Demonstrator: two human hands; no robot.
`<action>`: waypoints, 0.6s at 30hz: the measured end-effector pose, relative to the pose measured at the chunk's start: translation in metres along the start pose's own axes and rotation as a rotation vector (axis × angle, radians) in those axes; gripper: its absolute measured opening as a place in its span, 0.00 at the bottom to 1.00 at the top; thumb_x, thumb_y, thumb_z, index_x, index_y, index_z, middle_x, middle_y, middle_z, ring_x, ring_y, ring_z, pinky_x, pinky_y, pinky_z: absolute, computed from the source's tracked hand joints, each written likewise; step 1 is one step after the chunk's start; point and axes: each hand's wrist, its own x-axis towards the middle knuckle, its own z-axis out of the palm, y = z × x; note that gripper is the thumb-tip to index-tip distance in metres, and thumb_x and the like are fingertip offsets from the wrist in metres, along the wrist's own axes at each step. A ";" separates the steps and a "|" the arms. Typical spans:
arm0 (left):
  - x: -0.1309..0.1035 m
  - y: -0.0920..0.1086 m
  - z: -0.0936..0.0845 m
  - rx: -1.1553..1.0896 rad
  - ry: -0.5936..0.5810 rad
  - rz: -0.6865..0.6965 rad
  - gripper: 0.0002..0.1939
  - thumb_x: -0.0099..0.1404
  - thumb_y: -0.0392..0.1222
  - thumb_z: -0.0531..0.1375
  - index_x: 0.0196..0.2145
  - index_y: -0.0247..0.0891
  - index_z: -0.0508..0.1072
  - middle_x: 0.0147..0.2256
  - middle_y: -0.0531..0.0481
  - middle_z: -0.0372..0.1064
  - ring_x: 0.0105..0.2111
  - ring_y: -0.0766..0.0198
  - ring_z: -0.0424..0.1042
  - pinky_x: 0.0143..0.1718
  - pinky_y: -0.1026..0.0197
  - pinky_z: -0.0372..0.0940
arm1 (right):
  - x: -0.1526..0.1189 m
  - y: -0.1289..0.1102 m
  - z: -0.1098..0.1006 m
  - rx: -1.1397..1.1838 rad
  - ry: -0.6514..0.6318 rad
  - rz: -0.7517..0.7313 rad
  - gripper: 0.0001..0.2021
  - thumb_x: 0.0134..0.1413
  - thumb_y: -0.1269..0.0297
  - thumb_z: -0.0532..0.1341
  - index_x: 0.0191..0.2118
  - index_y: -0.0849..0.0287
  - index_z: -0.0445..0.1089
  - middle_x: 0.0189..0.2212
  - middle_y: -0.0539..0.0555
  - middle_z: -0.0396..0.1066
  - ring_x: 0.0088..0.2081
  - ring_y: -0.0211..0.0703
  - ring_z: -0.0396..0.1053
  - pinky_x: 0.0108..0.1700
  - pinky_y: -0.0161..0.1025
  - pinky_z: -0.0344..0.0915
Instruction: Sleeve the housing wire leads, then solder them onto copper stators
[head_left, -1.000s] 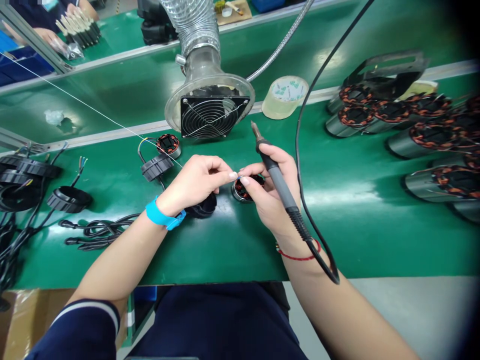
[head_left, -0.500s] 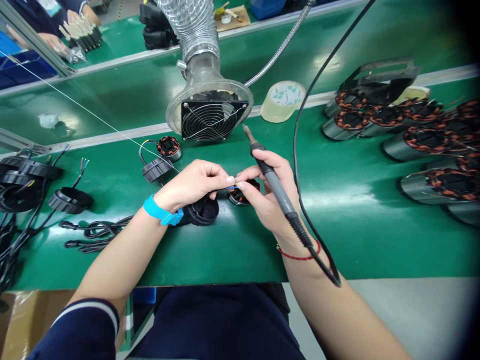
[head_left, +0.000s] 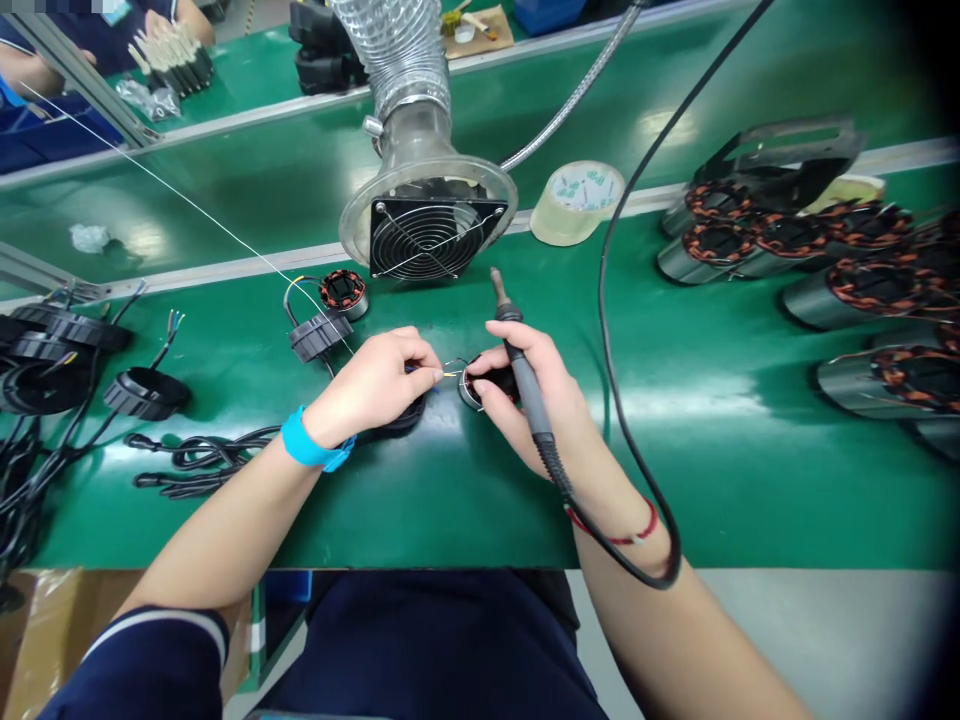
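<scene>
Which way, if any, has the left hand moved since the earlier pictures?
Yes: judged against the fan, the left hand has shifted left and closer to the person's body.

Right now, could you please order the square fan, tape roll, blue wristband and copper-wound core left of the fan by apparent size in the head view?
From largest:
Square fan
Tape roll
Blue wristband and copper-wound core: too close to rank

A wide roll of clear yellowish tape (head_left: 574, 208) is placed near a square black fan (head_left: 429, 240) mounted below a ribbed silver duct (head_left: 407, 50). Beyond the green partition (head_left: 262, 190), slim pale sticks (head_left: 160, 45) are clustered beside crumpled clear plastic (head_left: 150, 99), and a blue plastic bin (head_left: 549, 14) is seen near a flat brown sheet (head_left: 500, 22).
</scene>
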 end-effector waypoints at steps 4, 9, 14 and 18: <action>0.001 -0.007 0.004 0.002 0.020 0.015 0.07 0.60 0.34 0.58 0.26 0.35 0.75 0.28 0.52 0.67 0.32 0.66 0.67 0.37 0.62 0.60 | 0.002 0.001 -0.002 -0.059 -0.061 0.014 0.23 0.56 0.70 0.58 0.57 0.49 0.56 0.35 0.49 0.72 0.42 0.45 0.71 0.49 0.49 0.65; 0.001 -0.009 0.003 -0.033 0.042 0.061 0.07 0.59 0.33 0.58 0.26 0.36 0.75 0.28 0.53 0.68 0.32 0.66 0.67 0.37 0.62 0.61 | 0.009 0.001 0.007 -0.217 0.052 -0.001 0.22 0.54 0.70 0.59 0.55 0.50 0.60 0.32 0.49 0.74 0.39 0.47 0.71 0.49 0.52 0.64; 0.001 -0.010 0.004 -0.017 0.073 0.089 0.08 0.59 0.31 0.57 0.25 0.35 0.75 0.28 0.53 0.66 0.31 0.67 0.66 0.36 0.63 0.60 | -0.005 -0.011 -0.005 -0.184 0.146 0.016 0.21 0.59 0.66 0.58 0.58 0.47 0.61 0.36 0.50 0.76 0.41 0.47 0.73 0.49 0.51 0.67; 0.001 -0.007 0.007 0.038 0.099 0.098 0.08 0.58 0.30 0.56 0.25 0.35 0.74 0.27 0.53 0.64 0.30 0.67 0.65 0.34 0.62 0.59 | -0.033 -0.021 -0.009 -0.111 0.308 0.008 0.17 0.59 0.66 0.59 0.54 0.51 0.66 0.40 0.53 0.74 0.35 0.44 0.74 0.41 0.48 0.72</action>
